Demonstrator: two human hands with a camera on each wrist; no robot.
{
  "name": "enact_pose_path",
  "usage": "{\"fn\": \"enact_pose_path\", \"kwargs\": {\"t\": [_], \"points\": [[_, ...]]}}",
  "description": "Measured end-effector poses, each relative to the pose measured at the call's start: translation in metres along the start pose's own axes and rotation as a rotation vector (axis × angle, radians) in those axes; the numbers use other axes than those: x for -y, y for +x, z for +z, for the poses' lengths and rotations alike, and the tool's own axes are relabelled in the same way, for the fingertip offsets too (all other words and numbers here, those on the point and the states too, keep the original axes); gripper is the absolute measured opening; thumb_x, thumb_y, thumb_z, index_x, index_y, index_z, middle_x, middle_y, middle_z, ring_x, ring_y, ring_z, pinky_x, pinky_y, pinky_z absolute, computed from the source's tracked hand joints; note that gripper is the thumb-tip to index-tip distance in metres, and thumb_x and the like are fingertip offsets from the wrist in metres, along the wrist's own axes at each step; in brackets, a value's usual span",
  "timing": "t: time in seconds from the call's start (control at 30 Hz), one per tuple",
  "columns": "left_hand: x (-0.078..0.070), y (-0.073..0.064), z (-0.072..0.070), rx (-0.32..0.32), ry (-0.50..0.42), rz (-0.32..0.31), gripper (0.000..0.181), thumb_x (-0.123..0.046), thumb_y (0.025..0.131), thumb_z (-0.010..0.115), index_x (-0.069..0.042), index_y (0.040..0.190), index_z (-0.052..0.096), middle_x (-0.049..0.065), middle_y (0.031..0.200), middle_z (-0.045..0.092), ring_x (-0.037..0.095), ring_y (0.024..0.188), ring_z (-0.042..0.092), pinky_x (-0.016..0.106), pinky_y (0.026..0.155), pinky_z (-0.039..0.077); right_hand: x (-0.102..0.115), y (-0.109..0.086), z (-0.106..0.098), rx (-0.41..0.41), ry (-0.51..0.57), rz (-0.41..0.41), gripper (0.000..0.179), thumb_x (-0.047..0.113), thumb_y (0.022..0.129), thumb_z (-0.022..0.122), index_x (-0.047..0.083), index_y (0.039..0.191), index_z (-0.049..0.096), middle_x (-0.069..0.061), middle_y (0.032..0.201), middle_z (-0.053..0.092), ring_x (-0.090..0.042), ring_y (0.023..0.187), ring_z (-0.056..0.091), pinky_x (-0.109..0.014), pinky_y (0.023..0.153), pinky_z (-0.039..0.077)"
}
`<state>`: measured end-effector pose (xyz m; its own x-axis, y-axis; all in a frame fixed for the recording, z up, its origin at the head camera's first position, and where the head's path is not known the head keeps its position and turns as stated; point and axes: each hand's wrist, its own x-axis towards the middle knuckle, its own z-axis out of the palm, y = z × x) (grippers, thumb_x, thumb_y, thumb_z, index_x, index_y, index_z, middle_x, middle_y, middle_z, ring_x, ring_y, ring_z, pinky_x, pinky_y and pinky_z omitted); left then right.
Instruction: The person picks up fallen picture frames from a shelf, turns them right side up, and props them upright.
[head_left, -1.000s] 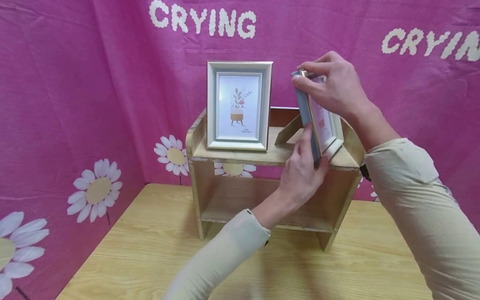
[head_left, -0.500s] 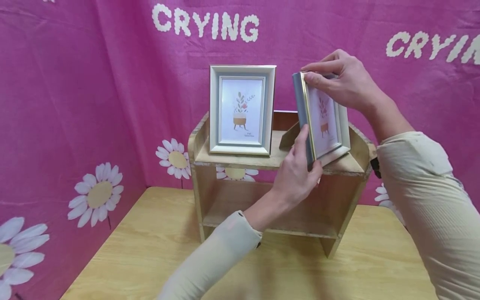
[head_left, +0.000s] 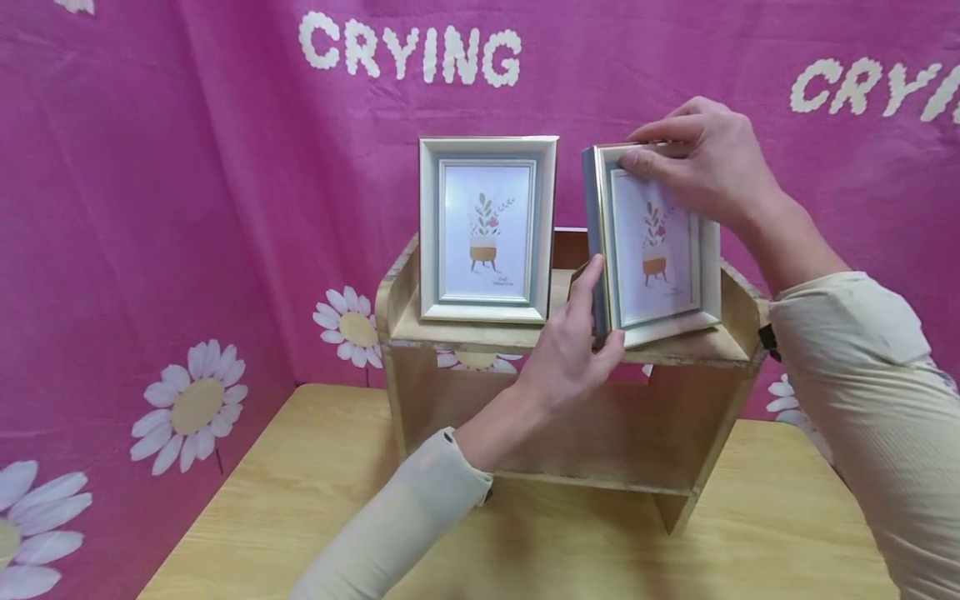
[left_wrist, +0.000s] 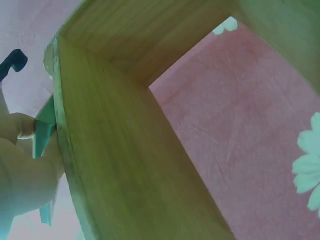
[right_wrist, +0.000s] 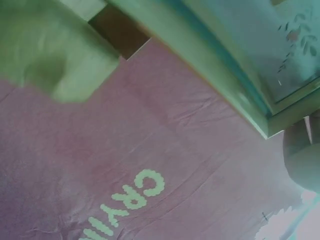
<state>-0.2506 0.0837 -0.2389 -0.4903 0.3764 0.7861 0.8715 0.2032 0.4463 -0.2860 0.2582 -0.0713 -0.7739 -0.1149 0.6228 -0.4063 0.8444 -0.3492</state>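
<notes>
Both hands are on a cream and blue-grey picture frame (head_left: pixel 654 250) with a plant print, at the right of a small wooden shelf's (head_left: pixel 450 335) top. My right hand (head_left: pixel 716 162) pinches its top edge, thumb on the front. At its lower left corner my left hand (head_left: pixel 566 354) grips it, index finger along the side. The frame stands turned a little, its left side edge showing. In the left wrist view that hand (left_wrist: pixel 27 172) is beside the shelf's front edge. The right wrist view shows the frame's border (right_wrist: pixel 225 85) close up, with fingers (right_wrist: pixel 305 160) at its corner.
A matching picture frame (head_left: pixel 487 310) stands upright on the shelf top, left of the held one. The shelf stands on a light wooden table (head_left: pixel 300 467). A pink cloth (head_left: pixel 360 167) with daisies and white lettering hangs behind and at the left.
The held picture frame has turned from nearly side-on to face more toward the front. My right hand has moved right with its top; my left hand has shifted left and a little down.
</notes>
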Motion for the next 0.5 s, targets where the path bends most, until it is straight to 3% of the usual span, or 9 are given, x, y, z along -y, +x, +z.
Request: {"fn": "enact_pose_path", "kwargs": {"t": [0.13, 0.23, 0.37, 0.5], "points": [[0.001, -0.002, -0.001, 0.03, -0.008, -0.051, 0.079, 0.004, 0.089, 0.061, 0.001, 0.153, 0.014, 0.023, 0.112, 0.062, 0.015, 0.07, 0.058, 0.011, 0.06, 0.049, -0.011, -0.001, -0.004, 0.018, -0.048, 0.057, 0.042, 0.04, 0.095, 0.065, 0.012, 0.126, 0.07, -0.013, 0.119, 0.054, -0.02, 0.103, 0.042, -0.03, 0.069, 0.04], [0.001, 0.0, -0.004, 0.052, -0.001, -0.108, 0.08, 0.004, 0.09, 0.059, -0.003, 0.155, 0.012, 0.015, 0.086, 0.062, 0.011, 0.056, 0.051, 0.012, 0.051, 0.045, -0.018, -0.001, -0.005, -0.005, -0.048, 0.101, 0.045, 0.043, 0.094, 0.065, 0.013, 0.127, 0.069, -0.011, 0.119, 0.053, -0.02, 0.105, 0.042, -0.029, 0.072, 0.038], [0.003, 0.006, -0.01, 0.089, 0.027, -0.167, 0.08, 0.004, 0.091, 0.055, -0.005, 0.156, 0.009, 0.002, 0.056, 0.043, 0.009, 0.041, 0.034, 0.016, 0.04, 0.034, -0.027, -0.001, -0.005, -0.051, -0.004, 0.168, 0.047, 0.045, 0.093, 0.066, 0.016, 0.129, 0.068, -0.007, 0.118, 0.053, -0.013, 0.105, 0.043, -0.025, 0.079, 0.037], [0.004, 0.013, -0.011, 0.122, 0.065, -0.166, 0.079, 0.005, 0.092, 0.053, -0.002, 0.156, 0.007, -0.001, 0.052, 0.036, 0.009, 0.041, 0.03, 0.016, 0.04, 0.03, -0.037, -0.003, -0.007, -0.09, 0.058, 0.215, 0.044, 0.046, 0.092, 0.066, 0.022, 0.13, 0.068, -0.007, 0.125, 0.055, -0.01, 0.108, 0.044, -0.023, 0.084, 0.037]]}}
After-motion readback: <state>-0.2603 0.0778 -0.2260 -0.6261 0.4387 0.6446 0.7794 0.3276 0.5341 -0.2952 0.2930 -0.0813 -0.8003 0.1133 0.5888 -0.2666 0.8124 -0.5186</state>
